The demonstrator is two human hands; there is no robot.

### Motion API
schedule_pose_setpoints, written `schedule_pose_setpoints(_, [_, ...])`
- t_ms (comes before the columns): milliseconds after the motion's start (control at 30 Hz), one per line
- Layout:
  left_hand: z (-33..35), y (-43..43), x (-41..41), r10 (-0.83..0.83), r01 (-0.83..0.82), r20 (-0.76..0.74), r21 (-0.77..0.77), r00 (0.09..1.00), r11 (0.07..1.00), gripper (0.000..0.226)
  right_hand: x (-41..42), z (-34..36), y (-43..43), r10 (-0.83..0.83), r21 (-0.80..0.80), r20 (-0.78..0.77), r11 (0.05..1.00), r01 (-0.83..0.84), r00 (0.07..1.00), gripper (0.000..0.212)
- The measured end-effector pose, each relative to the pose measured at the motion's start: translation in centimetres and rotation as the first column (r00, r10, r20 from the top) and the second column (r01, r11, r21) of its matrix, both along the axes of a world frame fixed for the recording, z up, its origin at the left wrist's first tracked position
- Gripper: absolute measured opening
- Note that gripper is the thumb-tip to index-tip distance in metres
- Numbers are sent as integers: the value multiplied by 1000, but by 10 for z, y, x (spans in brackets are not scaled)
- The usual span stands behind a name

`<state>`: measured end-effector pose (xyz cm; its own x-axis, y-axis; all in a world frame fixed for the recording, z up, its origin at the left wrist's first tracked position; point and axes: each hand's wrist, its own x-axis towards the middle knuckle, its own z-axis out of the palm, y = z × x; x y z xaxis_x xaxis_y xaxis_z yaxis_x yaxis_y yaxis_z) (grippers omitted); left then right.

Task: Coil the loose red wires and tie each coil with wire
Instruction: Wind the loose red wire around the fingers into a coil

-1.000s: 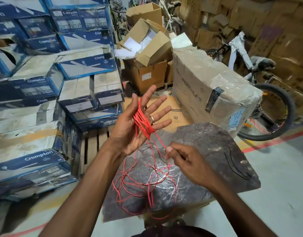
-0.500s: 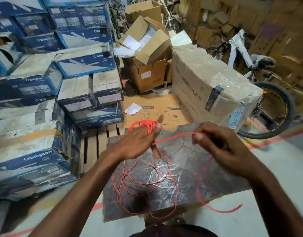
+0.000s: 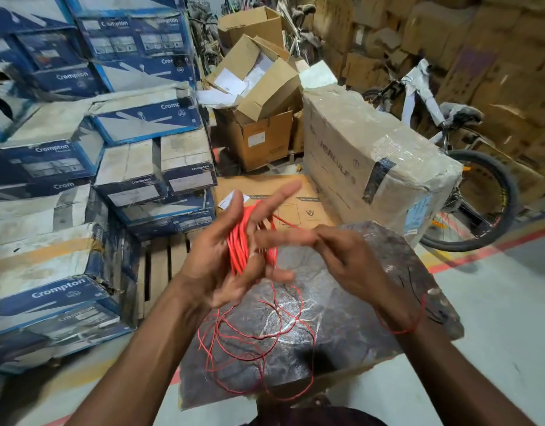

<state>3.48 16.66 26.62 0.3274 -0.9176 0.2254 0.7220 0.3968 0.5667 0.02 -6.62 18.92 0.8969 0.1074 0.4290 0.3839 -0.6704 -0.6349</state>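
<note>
half a second back the left hand (image 3: pixel 222 262) was turned knuckles-up and the right hand (image 3: pixel 354 262) had a strand drawn out taut to the right; now the left has rolled palm-up and the right has swung in until its fingertips are just beside the left fingers. that reads as one more turn being laid on the coil (image 3: pixel 238 241), a thick red bundle that lies across the left palm, wound round the fingers. left grip: fingers straight and spread, the bundle looped on them rather than clenched. right grip: smeared by motion, so i cannot tell whether it pinches the wire or only guides it; a short strand does lead from the coil toward it. plenty of loose wire (image 3: pixel 255 339) lies in slack loops on the dark worktop (image 3: pixel 366 352) below the hands, trailing off its near edge, so coiling looks well short of done and no tie is on yet. a thin red line crosses the right wrist; whether it is the wire's tail is unclear. the next turns need slack fed in gently, since those loops overlap and could knot if pulled fast.
</note>
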Motion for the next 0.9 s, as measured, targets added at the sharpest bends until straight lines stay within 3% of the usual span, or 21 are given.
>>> schedule_pose_setpoints(167, [3, -6, 19, 344, -353, 88, 136, 935, 926, 65, -35, -36, 26, 28, -142, -136, 989, -47, 990, 25])
schedule_pose_setpoints(267, [1, -10, 28, 520, -556, 198, 290, 831, 779, 62, -59, -43, 40, 92, -230, -207, 963, -140, 974, 34])
schedule_pose_setpoints(333, [-6, -14, 34, 535, -659, 388, 375, 751, 652, 52, -70, -43, 43, 120, -262, -295, 944, -202, 948, 27])
schedule_pose_setpoints(400, [-16, -16, 36, 413, -731, 629, 405, 659, 550, 50, -78, -35, 41, 143, -264, -357, 932, -247, 923, 18])
schedule_pose_setpoints(467, [-30, -16, 37, 144, -838, 888, 342, 436, 425, 49, -81, -14, 36, 168, -270, -399, 918, -291, 901, 15])
schedule_pose_setpoints(533, [-45, -12, 40, -207, -905, 959, 257, 195, 340, 48, -80, 8, 26, 186, -290, -447, 895, -338, 875, 18])
schedule_pose_setpoints(567, [-49, -10, 40, -312, -912, 940, 245, 140, 329, 50, -79, 18, 21, 189, -295, -468, 887, -354, 863, 18])
schedule_pose_setpoints(700, [-51, -1, 35, -503, -868, 849, 365, 162, 336, 59, -73, 48, -8, 196, -257, -502, 896, -361, 842, 16])
schedule_pose_setpoints(800, [-52, 6, 33, -623, -898, 779, 322, 72, 299, 62, -65, 60, -32, 244, -147, -483, 924, -353, 841, 17])
schedule_pose_setpoints(833, [-52, 9, 32, -633, -894, 770, 337, 80, 296, 65, -62, 61, -39, 242, -138, -442, 933, -332, 864, 21])
schedule_pose_setpoints(900, [-52, 13, 27, -616, -842, 767, 443, 180, 306, 86, -53, 63, -46, 216, -107, -327, 959, -263, 920, 26])
